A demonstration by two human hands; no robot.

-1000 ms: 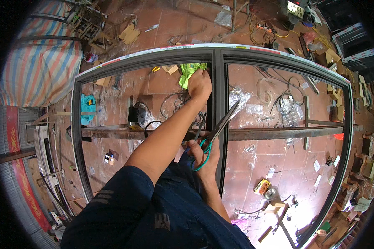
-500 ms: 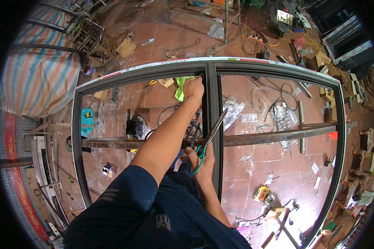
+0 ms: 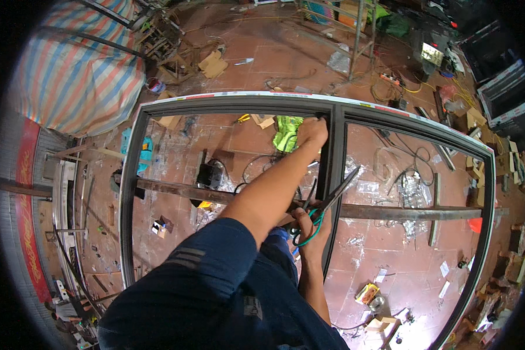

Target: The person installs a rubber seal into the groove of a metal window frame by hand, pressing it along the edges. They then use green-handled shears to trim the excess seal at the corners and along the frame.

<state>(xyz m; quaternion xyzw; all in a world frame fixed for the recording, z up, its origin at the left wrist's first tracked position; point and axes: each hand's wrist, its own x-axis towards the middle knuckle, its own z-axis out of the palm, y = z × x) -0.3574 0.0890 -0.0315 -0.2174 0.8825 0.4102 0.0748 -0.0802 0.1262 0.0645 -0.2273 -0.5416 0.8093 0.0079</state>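
Our left hand (image 3: pixel 312 132) grips the dark frame's centre bar (image 3: pixel 334 175), upper centre. Our right hand (image 3: pixel 310 228), fingers closed, holds green-handled scissors (image 3: pixel 324 204), blades open, mid-frame.

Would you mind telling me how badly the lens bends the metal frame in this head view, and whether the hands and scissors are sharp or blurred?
Head view: strong fisheye, so the dark metal frame bows along its top and right side, with a black rim round the picture; even light, no harsh glare; the left hand on the centre bar and the right hand holding green-handled scissors look reasonably sharp; far floor clutter is softer.
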